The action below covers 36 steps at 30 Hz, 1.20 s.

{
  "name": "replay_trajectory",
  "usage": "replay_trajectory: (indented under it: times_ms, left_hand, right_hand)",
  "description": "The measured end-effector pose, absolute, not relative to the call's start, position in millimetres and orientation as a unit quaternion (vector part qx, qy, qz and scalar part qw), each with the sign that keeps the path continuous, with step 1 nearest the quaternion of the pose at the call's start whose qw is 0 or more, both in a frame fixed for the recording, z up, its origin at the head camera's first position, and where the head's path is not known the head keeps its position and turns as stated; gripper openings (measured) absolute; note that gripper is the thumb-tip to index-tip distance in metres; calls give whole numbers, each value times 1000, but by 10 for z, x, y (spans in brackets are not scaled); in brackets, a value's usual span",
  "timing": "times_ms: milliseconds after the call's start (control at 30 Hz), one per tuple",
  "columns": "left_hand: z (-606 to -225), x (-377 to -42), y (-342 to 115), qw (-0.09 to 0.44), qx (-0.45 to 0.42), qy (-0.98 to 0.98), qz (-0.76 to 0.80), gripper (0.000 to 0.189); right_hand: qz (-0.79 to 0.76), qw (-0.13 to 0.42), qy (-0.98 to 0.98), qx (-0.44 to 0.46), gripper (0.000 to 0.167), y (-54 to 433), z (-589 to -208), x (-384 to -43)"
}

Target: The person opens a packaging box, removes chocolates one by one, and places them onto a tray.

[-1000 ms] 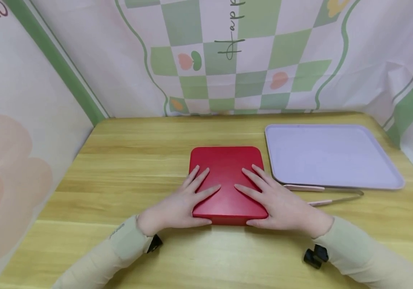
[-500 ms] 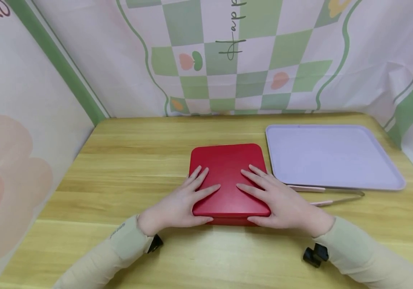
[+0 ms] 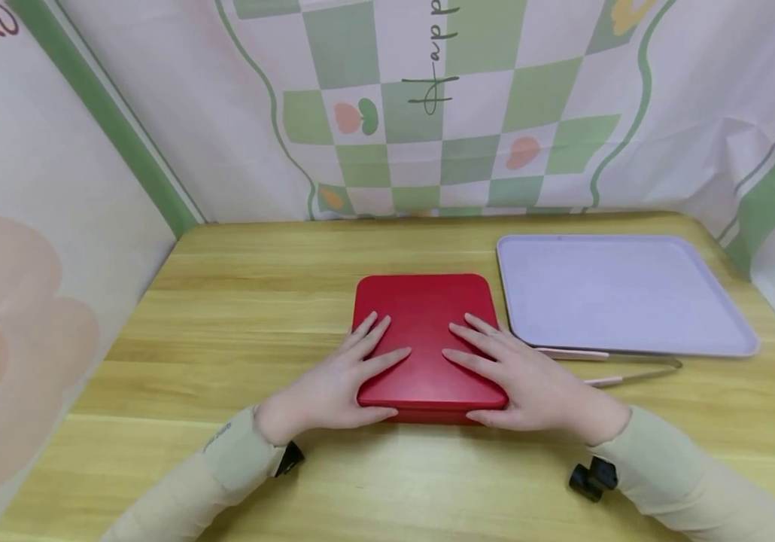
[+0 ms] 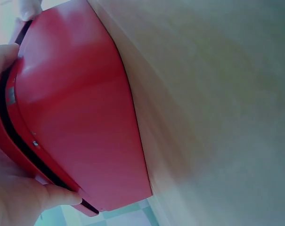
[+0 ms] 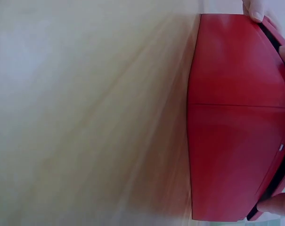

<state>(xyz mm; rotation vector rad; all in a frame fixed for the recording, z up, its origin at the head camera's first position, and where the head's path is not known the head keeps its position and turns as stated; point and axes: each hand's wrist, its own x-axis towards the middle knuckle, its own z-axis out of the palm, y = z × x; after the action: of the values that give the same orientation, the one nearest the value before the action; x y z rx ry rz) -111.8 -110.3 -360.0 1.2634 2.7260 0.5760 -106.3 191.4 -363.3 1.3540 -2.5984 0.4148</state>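
Observation:
A red box (image 3: 433,415) with a red lid (image 3: 424,316) sits mid-table. My left hand (image 3: 333,385) grips the lid's left side, fingers spread over the top and thumb at the front edge. On the right side my right hand (image 3: 539,385) holds it the same way. In the left wrist view, a dark band runs between the lid and the box wall (image 4: 85,113); finger and thumb tips lie along it. The same dark line shows above the box wall (image 5: 232,155) in the right wrist view. Whatever the box contains is hidden.
A lilac tray (image 3: 631,293) lies at the back right, close to the box. In front of it rest tongs (image 3: 573,354) with pink handles, partly covered by my right hand. A printed curtain (image 3: 414,162) hangs behind the wooden table (image 3: 238,301).
Half a second ago the lid's far right corner was raised and the lid sat askew; now its far edge is level again. A narrow seam shows at the front. Both hands have barely moved.

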Motion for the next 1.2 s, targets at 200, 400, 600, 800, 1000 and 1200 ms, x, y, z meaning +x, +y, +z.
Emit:
replay_trajectory:
  times_ms: [200, 400, 600, 800, 1000, 1200]
  left_hand:
    - [-3601, -1111, -1128, 20, 422, 886, 189, 75]
    - [-3587, -1100, -1147, -13, 426, 885, 189, 76]
    - [-3582, -1109, -1162, -48, 434, 876, 205, 76]
    - [-3545, -1112, -1172, -66, 437, 871, 214, 74]
    - [-3503, -1130, -1179, -74, 456, 866, 193, 75]
    - [-3457, -1175, -1213, -166, 549, 803, 159, 66]
  right_hand:
    - [143, 103, -862, 475, 68, 1930, -3623, -1071]
    - [117, 150, -841, 507, 85, 1919, -3576, -1076]
    - [157, 231, -806, 521, 53, 1883, -3587, -1097]
    - [195, 336, -751, 534, 36, 1820, -3583, -1155]
    - [228, 385, -698, 559, 30, 1807, -3542, -1220]
    - [247, 411, -676, 559, 29, 1813, -3479, -1257]
